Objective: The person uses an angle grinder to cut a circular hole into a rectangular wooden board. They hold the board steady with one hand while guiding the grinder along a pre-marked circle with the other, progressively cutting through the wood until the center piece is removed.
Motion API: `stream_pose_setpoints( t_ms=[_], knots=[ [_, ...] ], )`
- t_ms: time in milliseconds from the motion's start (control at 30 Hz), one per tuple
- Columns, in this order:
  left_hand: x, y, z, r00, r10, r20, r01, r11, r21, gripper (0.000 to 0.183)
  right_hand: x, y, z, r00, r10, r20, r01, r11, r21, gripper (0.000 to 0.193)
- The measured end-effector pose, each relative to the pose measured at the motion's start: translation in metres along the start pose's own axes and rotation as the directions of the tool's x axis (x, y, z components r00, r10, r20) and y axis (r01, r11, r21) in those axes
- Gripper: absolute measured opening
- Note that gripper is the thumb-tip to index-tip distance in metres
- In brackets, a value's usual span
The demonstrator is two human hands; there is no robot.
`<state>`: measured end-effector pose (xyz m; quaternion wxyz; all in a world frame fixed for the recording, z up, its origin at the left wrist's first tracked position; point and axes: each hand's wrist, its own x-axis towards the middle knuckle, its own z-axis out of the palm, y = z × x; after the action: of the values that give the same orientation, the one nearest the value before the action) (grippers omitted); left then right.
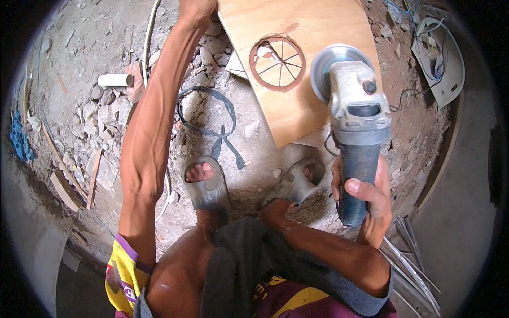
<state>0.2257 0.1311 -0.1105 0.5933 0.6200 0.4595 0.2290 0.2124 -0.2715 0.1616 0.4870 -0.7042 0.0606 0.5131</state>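
My right hand (pixel 373 193) is wrapped round the dark handle of an angle grinder (pixel 360 122). The grinder's round disc (pixel 339 66) looks smeared and lies over the right part of a plywood board (pixel 291 114). Left of the disc, the board has a dark-edged circle (pixel 278 62) crossed by lines like spokes, with an opening at its upper left. My left arm reaches up to the top edge of the view. There my left hand (pixel 199 7) is beside the board's upper left corner, its fingers cut off by the picture's edge.
Broken stones (pixel 103 114) and wood strips (pixel 94 177) litter the dirt floor. A black strap (pixel 225 135) lies near my sandalled feet. Further left is a white pipe piece (pixel 115 80). A pale panel with wires (pixel 439 63) sits far right, metal strips (pixel 411 265) lower right.
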Motion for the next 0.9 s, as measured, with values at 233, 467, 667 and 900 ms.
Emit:
stream_pose_setpoints(
  t_ms=[233,467,667,900],
  knots=[
    [0.001,0.013,0.025,0.987,-0.100,-0.123,0.108,0.992,0.061,0.075,0.032,-0.006,0.007,0.987,0.007,0.163,0.002,0.998,-0.055,0.075],
    [0.009,0.004,0.025,0.971,0.005,-0.239,0.017,0.996,0.088,0.079,0.056,-0.017,0.038,0.979,0.037,0.198,-0.003,0.986,-0.170,0.078],
    [0.018,-0.013,0.037,0.957,-0.064,-0.283,0.051,0.997,-0.050,0.081,0.064,-0.018,0.046,0.980,0.073,0.185,-0.029,0.972,-0.232,0.075],
    [-0.015,0.015,0.027,0.970,-0.120,0.210,0.219,0.801,-0.557,0.071,0.064,-0.018,0.045,0.990,0.075,0.120,-0.040,0.961,-0.272,0.073]
  ],
)
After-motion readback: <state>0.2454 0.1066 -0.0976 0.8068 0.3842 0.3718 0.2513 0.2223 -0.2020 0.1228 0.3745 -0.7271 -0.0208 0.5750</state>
